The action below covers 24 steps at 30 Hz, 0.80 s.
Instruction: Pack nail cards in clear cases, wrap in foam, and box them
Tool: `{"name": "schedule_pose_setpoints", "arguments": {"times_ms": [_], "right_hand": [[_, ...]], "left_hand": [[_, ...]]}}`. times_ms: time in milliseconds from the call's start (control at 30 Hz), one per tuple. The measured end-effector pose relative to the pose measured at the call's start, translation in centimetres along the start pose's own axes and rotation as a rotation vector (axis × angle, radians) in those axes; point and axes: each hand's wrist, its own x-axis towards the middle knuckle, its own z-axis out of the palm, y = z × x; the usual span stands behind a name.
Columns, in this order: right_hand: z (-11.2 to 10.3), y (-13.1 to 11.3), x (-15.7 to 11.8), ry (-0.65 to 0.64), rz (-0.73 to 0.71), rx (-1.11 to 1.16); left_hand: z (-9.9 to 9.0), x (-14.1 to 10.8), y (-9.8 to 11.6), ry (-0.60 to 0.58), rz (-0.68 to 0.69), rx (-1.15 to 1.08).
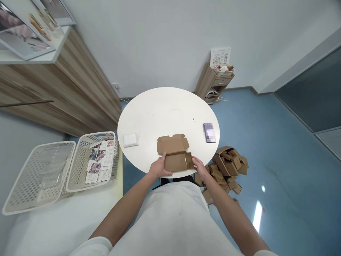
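A brown cardboard box (175, 163) lies near the front edge of the round white table (170, 110). Its flapped lid is folded back, away from me, and the inside appears bare. The right end wall stands up. My left hand (158, 166) grips the box's left side, thumb toward the lid hinge and a finger along the front edge. At the opposite end, my right hand (199, 167) is closed on the right wall, with some fingers hidden behind it.
A white packet (130, 140) lies at the table's left, a flat purple item (209, 133), blurred, at its right. Flattened and folded cardboard boxes (229, 165) are piled on the floor at right. Two white baskets (70, 167) stand at left, one holding printed cards (99, 161).
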Motion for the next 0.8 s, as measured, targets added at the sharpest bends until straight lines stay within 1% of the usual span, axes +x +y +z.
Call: {"name": "schedule_pose_setpoints", "arguments": {"times_ms": [100,200,300,367,433,533,633,733,800], "right_hand": [[0.6,-0.2,0.8,0.031,-0.022,-0.136],[1.1,0.1,2.0,0.107,-0.041,-0.395],[1.2,0.6,2.9,0.089,0.031,-0.642],[1.1,0.7,3.3,0.075,0.067,-0.74],[0.7,0.7,3.6,0.093,0.083,-0.792],[-0.7,0.1,4.0,0.127,0.098,-0.815],[-2.5,-0.6,4.2,0.136,0.087,-0.774],[-3.8,-0.7,3.8,0.101,0.06,-0.65],[-4.1,-0.4,3.3,0.046,0.075,-0.509]], "left_hand": [[0.2,0.0,0.4,-0.022,-0.02,-0.048],[0.5,-0.1,0.4,-0.026,-0.041,-0.081],[0.7,-0.1,0.4,-0.018,-0.04,-0.099],[0.7,0.2,0.8,-0.021,-0.04,-0.109],[0.7,0.8,1.6,-0.032,-0.041,-0.118],[0.7,1.8,3.3,-0.03,-0.044,-0.127],[0.9,2.1,4.5,0.02,-0.047,-0.166],[1.6,1.5,4.6,0.079,-0.104,-0.263],[2.3,1.0,4.4,0.102,-0.162,-0.355]]}}
